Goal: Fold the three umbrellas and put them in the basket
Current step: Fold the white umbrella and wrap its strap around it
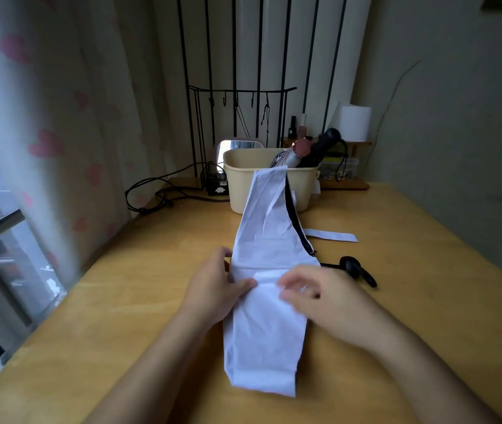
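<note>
Wooden tabletop (115, 301) is filling the lower view, with a heart-print curtain (60, 123) hanging at 9 o'clock.

- Beige basket (243, 188): standing on the table at 12 o'clock. Two folded umbrellas are leaning inside it toward 1 o'clock, a pink-handled umbrella (300, 148) and a black umbrella (324, 145), touching side by side.
- White umbrella (268, 240): lying collapsed and flattened at centre, its canopy running from 6 o'clock up to the basket's front wall. Its black handle (350, 266) is sticking out toward 3 o'clock, and its white closure strap (332, 235) is lying flat on the table just above the handle.
- Left hand (213, 289): pinching the canopy's left edge, thumb pressing on top of the fabric and fingers wrapping the edge.
- Right hand (320, 301): resting on the canopy's right side with fingers bent over a fold; motion blur is hiding whether it is gripping.
- Small mirror (239, 145): standing just behind the basket.
- Black wire rack (237, 117): standing farther back at 12 o'clock.
- Black cables (158, 191): trailing on the table at 10 o'clock.
- White paper roll (355, 122): standing at 1 o'clock.
</note>
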